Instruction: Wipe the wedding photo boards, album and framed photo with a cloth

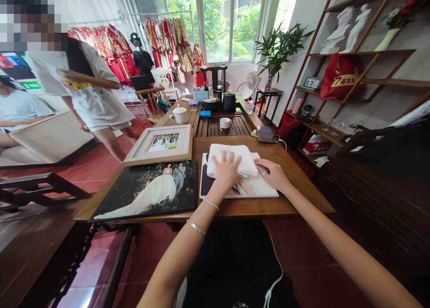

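Observation:
My left hand (pixel 227 170) lies with fingers spread on a folded white towel (pixel 249 158). The towel rests on a photo panel (pixel 265 189) with a white edge and covers much of its upper part. My right hand (pixel 273 176) touches the panel's right side, its fingers stretched toward the towel and the thumb apart. Left of the panel lies a dark wedding photo panel (pixel 141 187), showing a couple and a long white dress. Behind that, a light wooden picture frame (pixel 191 142) holds a smaller wedding photo in a white mat.
On the wooden table (pixel 302 196) stand a lidded white mug (pixel 180 115), a white cup (pixel 225 122) on a slatted tea tray (pixel 242 130), a black kettle (pixel 229 102) and a phone (pixel 267 134) with a cable. A person (pixel 94 84) stands at left.

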Demonstrator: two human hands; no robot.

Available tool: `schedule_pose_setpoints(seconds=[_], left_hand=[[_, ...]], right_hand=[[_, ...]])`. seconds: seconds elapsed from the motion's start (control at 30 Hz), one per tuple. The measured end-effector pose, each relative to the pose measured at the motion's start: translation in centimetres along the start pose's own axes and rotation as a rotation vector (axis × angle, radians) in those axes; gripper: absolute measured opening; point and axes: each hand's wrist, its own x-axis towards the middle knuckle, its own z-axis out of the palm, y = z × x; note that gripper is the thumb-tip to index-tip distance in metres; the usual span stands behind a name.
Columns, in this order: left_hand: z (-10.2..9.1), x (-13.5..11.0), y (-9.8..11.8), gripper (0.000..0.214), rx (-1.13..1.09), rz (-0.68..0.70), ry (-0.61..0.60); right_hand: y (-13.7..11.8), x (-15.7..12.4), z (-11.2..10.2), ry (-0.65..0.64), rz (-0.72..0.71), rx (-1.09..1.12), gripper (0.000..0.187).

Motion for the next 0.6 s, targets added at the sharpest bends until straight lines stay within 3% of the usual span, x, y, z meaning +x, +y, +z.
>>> schedule_pose_setpoints(seconds=[0.13,0.3,0.47,0.6], left_hand=[[0.6,-2.2,1.2,0.064,-0.014,0.118,0.040],[0.7,-6.7,1.1,0.071,-0.035,0.190,0.060],[0.3,-10.5,0.3,0.084,-0.064,0.147,0.021],[-0.2,-10.5,-0.5,0.085,-0.075,0.074,0.007]], right_hand=[[0.1,0.0,-0.2,-0.017,-0.016,0.002,0.038],[0.2,0.0,-0.2,-0.026,-0.011,0.003,0.044],[0.2,0.0,0.1,-0.006,0.006,0.006,0.029],[0.2,0.0,0.2,0.006,0.012,0.009,0.028]])
